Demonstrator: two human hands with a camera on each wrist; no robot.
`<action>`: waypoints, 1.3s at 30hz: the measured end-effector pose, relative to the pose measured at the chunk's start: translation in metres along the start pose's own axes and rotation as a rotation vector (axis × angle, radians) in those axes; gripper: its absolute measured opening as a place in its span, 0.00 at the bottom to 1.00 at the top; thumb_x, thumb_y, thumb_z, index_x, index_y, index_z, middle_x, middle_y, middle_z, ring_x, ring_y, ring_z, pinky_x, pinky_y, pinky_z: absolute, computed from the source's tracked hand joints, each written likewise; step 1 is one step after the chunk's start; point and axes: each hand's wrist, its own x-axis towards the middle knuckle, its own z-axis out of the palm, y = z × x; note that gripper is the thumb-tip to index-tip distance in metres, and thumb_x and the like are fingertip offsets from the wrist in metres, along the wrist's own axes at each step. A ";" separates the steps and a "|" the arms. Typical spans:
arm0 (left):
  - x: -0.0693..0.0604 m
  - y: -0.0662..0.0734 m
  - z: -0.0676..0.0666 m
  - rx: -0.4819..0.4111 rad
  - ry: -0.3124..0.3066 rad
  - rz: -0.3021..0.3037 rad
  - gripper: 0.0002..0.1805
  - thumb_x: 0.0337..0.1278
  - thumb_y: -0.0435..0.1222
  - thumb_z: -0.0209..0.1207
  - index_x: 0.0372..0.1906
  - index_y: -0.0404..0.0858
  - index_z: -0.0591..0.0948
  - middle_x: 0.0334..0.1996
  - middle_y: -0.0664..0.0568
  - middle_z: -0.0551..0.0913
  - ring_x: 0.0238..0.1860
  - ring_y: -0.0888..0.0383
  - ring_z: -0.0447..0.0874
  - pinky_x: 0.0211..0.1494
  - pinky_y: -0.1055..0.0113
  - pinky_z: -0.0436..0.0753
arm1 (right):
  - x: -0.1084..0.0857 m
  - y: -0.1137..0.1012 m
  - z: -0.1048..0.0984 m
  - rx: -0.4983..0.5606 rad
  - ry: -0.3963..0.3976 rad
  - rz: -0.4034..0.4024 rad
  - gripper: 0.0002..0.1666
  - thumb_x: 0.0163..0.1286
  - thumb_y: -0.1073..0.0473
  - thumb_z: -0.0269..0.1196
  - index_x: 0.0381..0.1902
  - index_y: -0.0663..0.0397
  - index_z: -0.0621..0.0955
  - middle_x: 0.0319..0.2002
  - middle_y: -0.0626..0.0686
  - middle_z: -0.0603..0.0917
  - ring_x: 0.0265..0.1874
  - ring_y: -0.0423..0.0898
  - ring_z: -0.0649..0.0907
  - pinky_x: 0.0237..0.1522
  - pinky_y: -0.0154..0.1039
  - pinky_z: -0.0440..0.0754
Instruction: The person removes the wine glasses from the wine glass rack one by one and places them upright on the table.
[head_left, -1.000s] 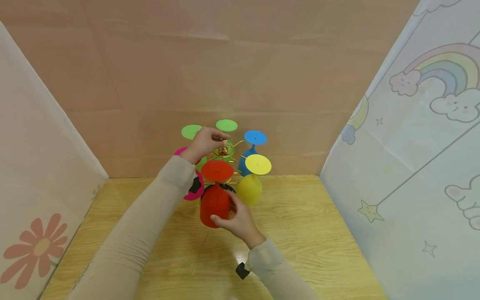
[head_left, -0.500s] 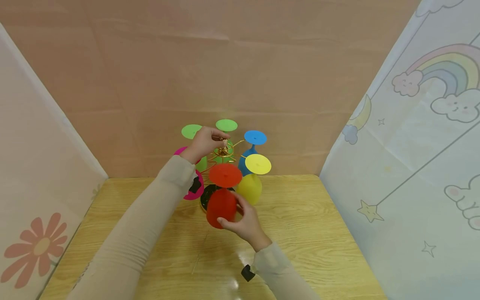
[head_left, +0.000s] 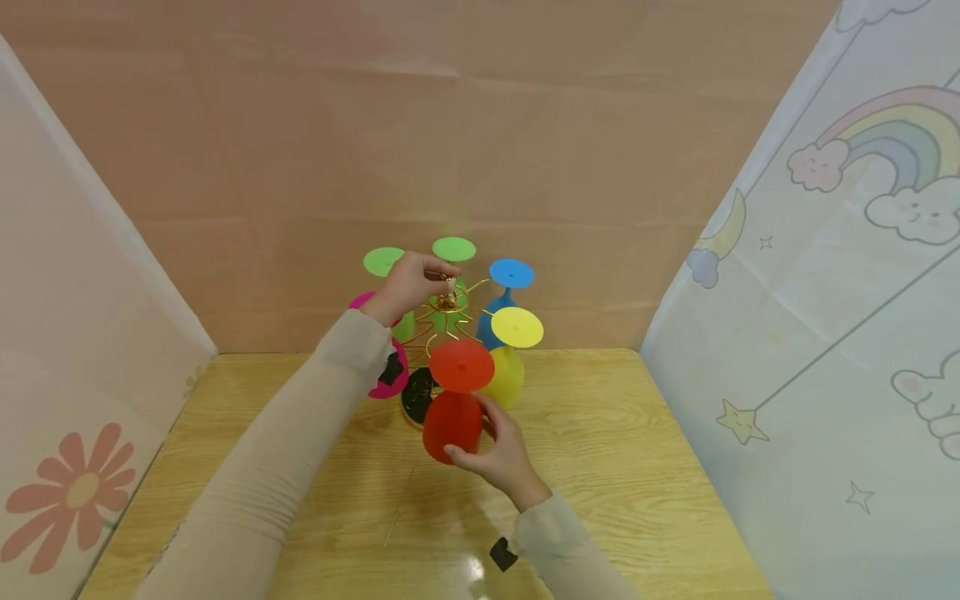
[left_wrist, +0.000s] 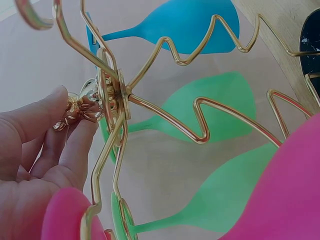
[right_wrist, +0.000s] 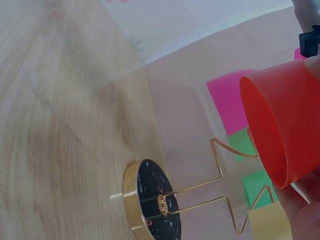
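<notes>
My left hand [head_left: 412, 287] pinches the gold ornament [left_wrist: 75, 107] at the top of a gold wire glass rack [left_wrist: 165, 116]. With its thumb and fingers, my right hand [head_left: 504, 454] grips an upside-down red goblet [head_left: 453, 425] by the bowl, in front of the rack. In the right wrist view the goblet's open mouth faces the camera. Whether its foot still touches a hook cannot be told. Hanging upside down around the rack are a yellow goblet [head_left: 508, 375], a blue goblet [head_left: 512, 273], two green goblets [left_wrist: 215, 107] and a magenta goblet [left_wrist: 280, 200], partly behind my left arm.
The rack's round black base [head_left: 416, 400] with a gold rim stands on the wooden table [head_left: 622, 467]. A plain backdrop [head_left: 480, 125] rises behind it, with printed panels on both sides. A small black block [head_left: 504, 553] sits at my right sleeve.
My right hand has moved the red goblet right and toward me, uncovering more of the black base and overlapping the yellow goblet. My left hand has stayed on the ornament.
</notes>
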 end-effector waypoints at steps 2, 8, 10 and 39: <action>0.003 -0.002 0.000 -0.001 -0.007 0.002 0.15 0.69 0.29 0.61 0.57 0.33 0.85 0.58 0.41 0.82 0.59 0.45 0.80 0.61 0.54 0.81 | 0.000 0.004 -0.001 -0.015 0.001 -0.006 0.43 0.55 0.60 0.77 0.69 0.53 0.73 0.59 0.52 0.81 0.57 0.52 0.82 0.60 0.48 0.80; 0.013 -0.007 -0.001 -0.015 -0.025 0.016 0.15 0.68 0.29 0.61 0.57 0.32 0.84 0.58 0.41 0.82 0.59 0.45 0.80 0.61 0.54 0.80 | -0.001 0.016 -0.003 -0.043 0.013 0.016 0.44 0.55 0.59 0.78 0.69 0.52 0.73 0.61 0.51 0.80 0.59 0.51 0.80 0.62 0.49 0.79; 0.016 -0.009 -0.001 -0.021 -0.031 0.021 0.15 0.68 0.29 0.61 0.57 0.33 0.84 0.58 0.41 0.82 0.59 0.45 0.80 0.61 0.53 0.80 | -0.002 0.020 -0.003 -0.058 0.018 0.016 0.45 0.55 0.60 0.78 0.69 0.52 0.73 0.62 0.51 0.80 0.60 0.52 0.80 0.63 0.50 0.78; 0.026 -0.011 0.008 -0.070 -0.053 0.005 0.16 0.69 0.29 0.60 0.59 0.33 0.83 0.59 0.40 0.82 0.60 0.45 0.78 0.63 0.53 0.79 | -0.016 0.049 -0.022 -0.370 -0.012 -0.120 0.48 0.47 0.60 0.80 0.67 0.57 0.74 0.62 0.53 0.79 0.59 0.53 0.80 0.55 0.53 0.84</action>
